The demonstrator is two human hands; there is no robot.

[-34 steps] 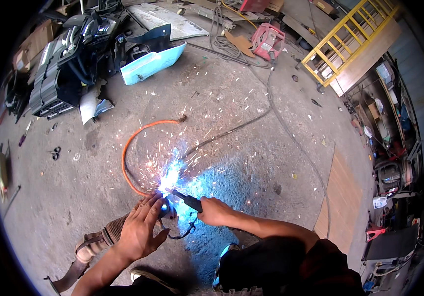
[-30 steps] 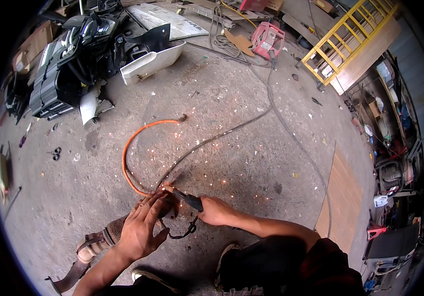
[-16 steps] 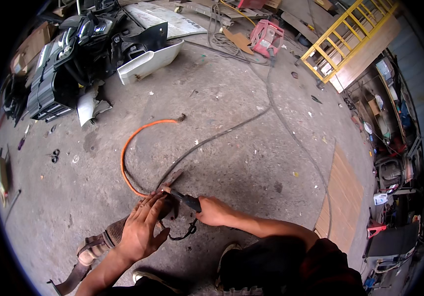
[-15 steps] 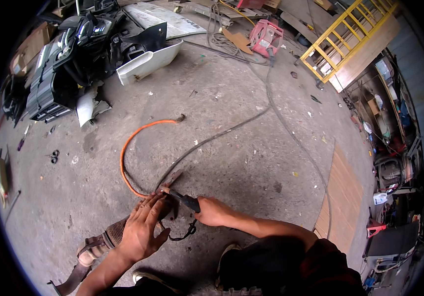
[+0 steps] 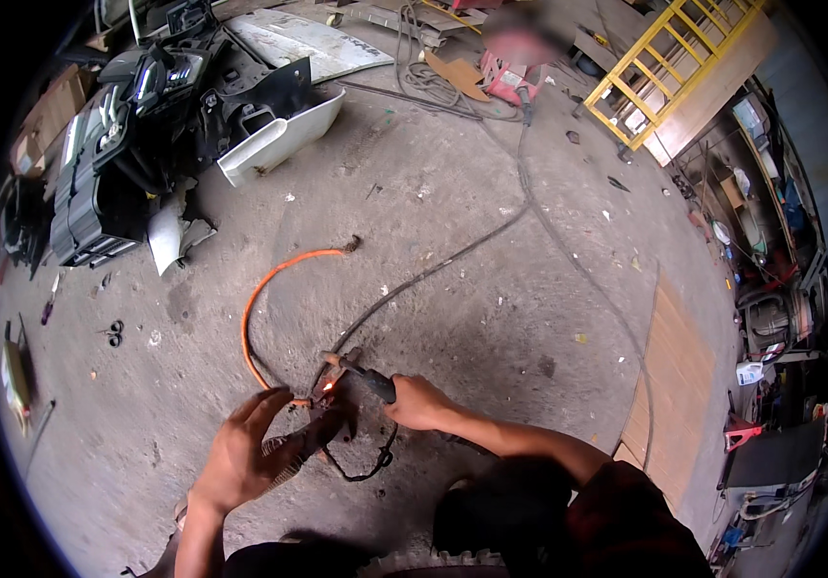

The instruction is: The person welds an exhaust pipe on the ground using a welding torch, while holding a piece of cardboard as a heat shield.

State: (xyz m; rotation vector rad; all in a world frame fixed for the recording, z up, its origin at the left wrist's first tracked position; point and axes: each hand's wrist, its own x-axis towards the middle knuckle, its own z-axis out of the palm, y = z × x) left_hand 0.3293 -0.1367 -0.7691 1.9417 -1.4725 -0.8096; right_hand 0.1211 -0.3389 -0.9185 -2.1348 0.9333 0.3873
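Left hand (image 5: 245, 453): low on the concrete floor (image 5: 491, 289), fingers spread wide, resting on a dark metal part (image 5: 322, 433) and steadying it.
Right hand (image 5: 419, 403): closed around the dark grip of a welding holder (image 5: 368, 380); rod tip glowing orange at the metal part, just beside the left fingertips (image 5: 274, 397).
Thin black wire (image 5: 366, 467): looped on floor between both hands.
Orange cable (image 5: 252, 318): curved arc starting at the metal part, running up and away, bare end well apart from hands.
Black lead (image 5: 452, 255): running from holder across floor toward a red machine (image 5: 510, 72), blurred.
Farther left: 1 white panel (image 5: 279, 140) against a heap of black vehicle parts (image 5: 115, 154).
Farther right: yellow ladder frame (image 5: 669, 63); wooden board (image 5: 669, 385) flat on floor; cluttered shelves (image 5: 770, 222).
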